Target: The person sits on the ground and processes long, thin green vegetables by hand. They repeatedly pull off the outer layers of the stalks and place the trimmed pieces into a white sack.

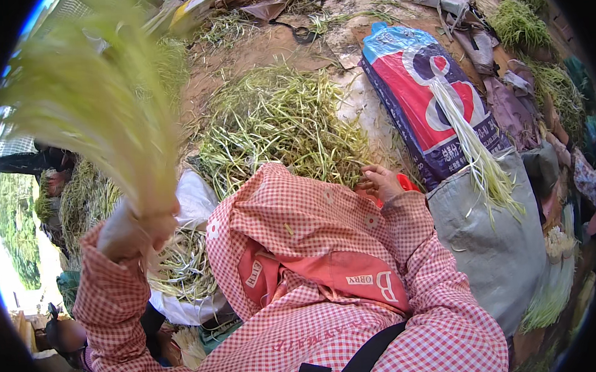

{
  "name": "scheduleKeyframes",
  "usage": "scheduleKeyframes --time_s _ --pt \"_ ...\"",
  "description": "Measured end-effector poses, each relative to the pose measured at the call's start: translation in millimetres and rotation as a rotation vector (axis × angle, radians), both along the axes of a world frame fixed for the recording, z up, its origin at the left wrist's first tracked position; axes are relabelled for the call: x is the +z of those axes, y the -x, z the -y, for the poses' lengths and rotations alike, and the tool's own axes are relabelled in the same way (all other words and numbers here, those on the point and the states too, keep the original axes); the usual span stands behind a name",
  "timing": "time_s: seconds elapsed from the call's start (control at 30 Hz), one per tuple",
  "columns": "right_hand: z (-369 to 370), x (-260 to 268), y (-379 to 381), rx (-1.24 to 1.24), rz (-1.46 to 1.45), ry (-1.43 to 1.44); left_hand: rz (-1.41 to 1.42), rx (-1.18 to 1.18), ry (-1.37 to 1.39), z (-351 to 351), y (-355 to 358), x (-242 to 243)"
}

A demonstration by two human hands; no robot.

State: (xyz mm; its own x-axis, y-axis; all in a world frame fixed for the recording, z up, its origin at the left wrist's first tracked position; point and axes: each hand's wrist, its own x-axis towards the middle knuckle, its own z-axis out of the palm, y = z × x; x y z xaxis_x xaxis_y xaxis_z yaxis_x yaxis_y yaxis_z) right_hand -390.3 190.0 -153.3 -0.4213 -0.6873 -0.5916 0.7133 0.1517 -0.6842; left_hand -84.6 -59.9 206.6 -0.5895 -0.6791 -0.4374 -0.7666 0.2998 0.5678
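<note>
My left hand (pixel 141 227) is raised at the left, closed around the pale lower ends of a bunch of long green stalks (pixel 117 119). Their leafy tops fan upward and are blurred. My right hand (pixel 381 182) is low at the right edge of a heap of loose, yellowish-green stalks (pixel 279 126). Its fingers are slightly spread with nothing visible in them, and a red object (pixel 406 183) shows partly behind it. A small bundle of pale, thin stalks (pixel 459 122) lies across a printed plastic sack (pixel 425 108) to the right.
A grey cloth (pixel 488 241) covers something at my right. Beyond it stand bundles of white-stemmed stalks (pixel 555 273). On my left, a white sack (pixel 185 308) holds stalk scraps (pixel 186 267). Another person (pixel 65 334) is partly visible at the lower left.
</note>
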Motion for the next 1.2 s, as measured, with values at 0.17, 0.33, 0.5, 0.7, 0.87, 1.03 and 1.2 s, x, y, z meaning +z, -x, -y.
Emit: scheduleKeyframes --time_s 0.17,0.33,0.5,0.7,0.87,1.03,1.2 --pt "-31 -30 -17 0.235 -0.204 -0.172 0.928 -0.580 0.148 -31 -40 -52" --pt "-44 -16 -14 0.092 -0.035 -0.154 0.708 -0.458 0.113 -22 -43 -18" --pt "-42 -17 -20 0.090 -0.061 -0.183 -0.317 0.274 -0.482 6 -144 -1" --pt "-44 -16 -16 0.067 -0.075 -0.234 -1.534 0.486 -0.474 28 -211 22" --pt "-31 -17 -27 0.113 -0.094 -0.185 -1.510 0.265 -0.177 72 -174 137" --pt "-35 -11 -31 0.130 -0.108 -0.216 0.395 -0.243 0.190 7 -12 12" --pt "-42 -20 -33 0.235 -0.107 -0.170 0.860 -0.663 0.315 -58 -7 -39"
